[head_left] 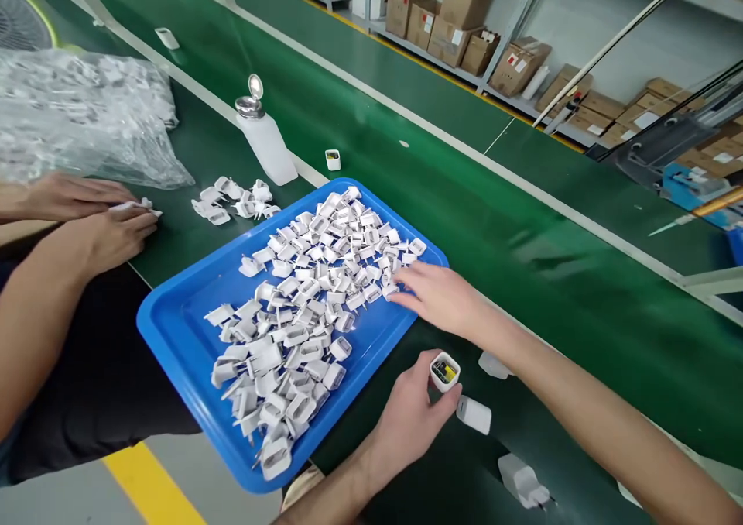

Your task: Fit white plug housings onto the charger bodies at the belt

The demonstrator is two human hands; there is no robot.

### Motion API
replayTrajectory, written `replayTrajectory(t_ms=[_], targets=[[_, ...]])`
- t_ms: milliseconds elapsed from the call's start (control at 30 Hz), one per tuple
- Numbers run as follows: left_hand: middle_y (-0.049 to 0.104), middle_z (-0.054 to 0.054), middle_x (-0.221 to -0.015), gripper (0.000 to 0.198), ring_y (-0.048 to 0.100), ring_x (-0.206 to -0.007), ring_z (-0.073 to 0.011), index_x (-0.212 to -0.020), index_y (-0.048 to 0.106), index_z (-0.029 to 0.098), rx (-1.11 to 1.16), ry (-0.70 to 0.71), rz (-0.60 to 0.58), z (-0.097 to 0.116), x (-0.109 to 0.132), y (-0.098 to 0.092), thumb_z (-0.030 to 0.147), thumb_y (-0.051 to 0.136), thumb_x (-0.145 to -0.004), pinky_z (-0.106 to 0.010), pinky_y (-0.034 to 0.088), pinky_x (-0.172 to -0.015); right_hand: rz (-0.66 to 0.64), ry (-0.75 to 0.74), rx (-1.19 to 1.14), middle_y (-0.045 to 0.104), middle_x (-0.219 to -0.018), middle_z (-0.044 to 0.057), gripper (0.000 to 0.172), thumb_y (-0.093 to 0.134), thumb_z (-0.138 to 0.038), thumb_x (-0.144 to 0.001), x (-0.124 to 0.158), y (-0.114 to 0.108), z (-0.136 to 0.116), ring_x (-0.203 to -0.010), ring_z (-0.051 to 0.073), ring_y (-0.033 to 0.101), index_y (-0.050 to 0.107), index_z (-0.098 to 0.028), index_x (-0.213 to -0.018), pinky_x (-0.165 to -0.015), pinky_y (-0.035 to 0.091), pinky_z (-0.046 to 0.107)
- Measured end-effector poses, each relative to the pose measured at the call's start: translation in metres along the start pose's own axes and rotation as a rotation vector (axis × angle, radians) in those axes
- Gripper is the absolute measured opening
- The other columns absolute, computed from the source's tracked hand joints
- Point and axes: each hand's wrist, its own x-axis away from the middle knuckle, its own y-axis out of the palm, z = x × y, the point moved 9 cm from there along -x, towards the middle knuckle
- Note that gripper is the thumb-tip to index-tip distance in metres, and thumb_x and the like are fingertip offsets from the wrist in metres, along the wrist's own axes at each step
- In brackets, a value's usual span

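Observation:
My left hand (409,413) grips a white charger housing (444,372) between thumb and fingers. The open end of the housing faces up, showing a dark and yellow part inside. My right hand (438,296) reaches over the right edge of a blue tray (191,370), thumb and fingers apart, with the fingertips at the white plug caps (325,238). Many such caps with metal pins lie heaped in the tray. Close to my left hand, a white housing (474,415) lies on the dark table. A white charger with pins (522,480) lies nearer the front.
At the left, a co-worker's hands (124,227) handle a small white piece beside loose plug caps (235,200) and a clear plastic bag (87,118). A white pump bottle (268,142) stands behind the tray. On the green conveyor belt (481,207) sits another housing (333,159).

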Motion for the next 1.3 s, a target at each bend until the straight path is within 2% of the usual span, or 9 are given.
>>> replayTrajectory(t_ms=[167, 267, 333, 500, 633, 767, 867, 1100, 1300], targets=[[0.071, 0.004, -0.104, 0.037, 0.065, -0.091, -0.018, -0.113, 0.058, 0.028, 0.181, -0.002, -0.015, -0.012, -0.01, 0.006, 0.045, 0.074, -0.085, -0.026, 0.051, -0.077, -0.104, -0.029, 0.211, 0.065, -0.106, 0.016, 0.017, 0.055, -0.019, -0.1, -0.041, 0.049, -0.027, -0.094, 0.032, 0.068, 0.065, -0.017, -0.114, -0.074, 0.055, 0.039], [0.069, 0.003, -0.092, 0.042, 0.061, -0.081, -0.0171, -0.101, 0.06, 0.022, 0.182, 0.005, -0.007, -0.011, -0.014, 0.008, 0.046, 0.084, -0.076, -0.027, 0.046, -0.069, -0.109, -0.002, 0.213, 0.062, -0.109, 0.015, 0.027, 0.05, -0.01, -0.098, -0.037, 0.051, -0.023, -0.09, 0.028, 0.068, 0.063, -0.017, -0.12, -0.073, 0.055, 0.036], [0.067, 0.003, -0.088, 0.042, 0.057, -0.076, -0.0156, -0.098, 0.06, 0.021, 0.159, 0.019, -0.024, -0.007, -0.016, 0.008, 0.049, 0.083, -0.077, -0.027, 0.043, -0.064, -0.071, -0.006, 0.102, 0.062, -0.11, 0.012, 0.029, 0.051, -0.011, -0.097, -0.021, 0.036, -0.016, -0.091, 0.025, 0.068, 0.063, -0.018, -0.123, -0.077, 0.056, 0.034], [0.067, 0.001, -0.097, 0.037, 0.06, -0.082, -0.0165, -0.109, 0.061, 0.022, 0.126, 0.133, -0.072, 0.026, -0.021, 0.01, 0.044, 0.077, -0.084, -0.027, 0.045, -0.07, 0.24, 0.043, -0.682, 0.062, -0.122, 0.007, 0.037, 0.055, -0.018, -0.101, 0.081, -0.033, 0.032, -0.103, 0.02, 0.066, 0.06, -0.029, -0.136, -0.089, 0.057, 0.032], [0.069, -0.002, -0.106, 0.039, 0.064, -0.096, -0.0204, -0.115, 0.062, 0.023, 0.041, 0.333, -0.132, 0.074, -0.026, 0.036, 0.043, 0.077, -0.085, -0.03, 0.049, -0.084, 0.566, 0.181, -1.124, 0.063, -0.121, 0.008, 0.032, 0.061, -0.022, -0.1, 0.197, -0.04, 0.086, -0.102, 0.025, 0.071, 0.066, -0.032, -0.13, -0.088, 0.062, 0.039], [0.069, 0.0, -0.099, 0.034, 0.065, -0.092, -0.0207, -0.107, 0.061, 0.022, -0.207, 0.471, -0.256, 0.108, -0.031, 0.093, 0.042, 0.077, -0.085, -0.033, 0.05, -0.084, 0.929, 0.352, -1.283, 0.072, -0.11, 0.007, 0.017, 0.068, -0.023, -0.097, 0.288, -0.006, 0.127, -0.108, 0.03, 0.072, 0.074, -0.029, -0.111, -0.09, 0.064, 0.045], [0.067, -0.002, -0.109, 0.037, 0.062, -0.103, -0.0229, -0.108, 0.059, 0.021, -0.357, 0.586, -0.315, 0.12, -0.038, 0.132, 0.04, 0.08, -0.085, -0.037, 0.05, -0.093, 1.001, 0.428, -1.362, 0.074, -0.114, 0.007, 0.014, 0.071, -0.028, -0.096, 0.318, 0.028, 0.136, -0.121, 0.033, 0.066, 0.074, -0.028, -0.11, -0.104, 0.056, 0.055], [0.056, -0.003, -0.108, 0.038, 0.058, -0.1, -0.0221, -0.116, 0.06, 0.024, -0.498, 0.491, -0.378, 0.095, -0.067, 0.174, 0.023, 0.08, -0.084, -0.038, 0.054, -0.088, 0.974, 0.485, -1.314, 0.072, -0.126, 0.004, 0.02, 0.066, -0.025, -0.1, 0.336, 0.077, 0.117, -0.138, 0.028, 0.052, 0.062, -0.031, -0.118, -0.117, 0.039, 0.06], [0.054, -0.005, -0.11, 0.021, 0.058, -0.102, -0.0226, -0.109, 0.059, 0.019, -0.537, 0.456, -0.375, 0.079, -0.074, 0.183, 0.027, 0.07, -0.093, -0.042, 0.053, -0.094, 0.876, 0.578, -1.048, 0.064, -0.135, 0.004, 0.017, 0.063, -0.02, -0.101, 0.325, 0.095, 0.112, -0.138, 0.026, 0.049, 0.065, -0.031, -0.113, -0.111, 0.045, 0.052]])
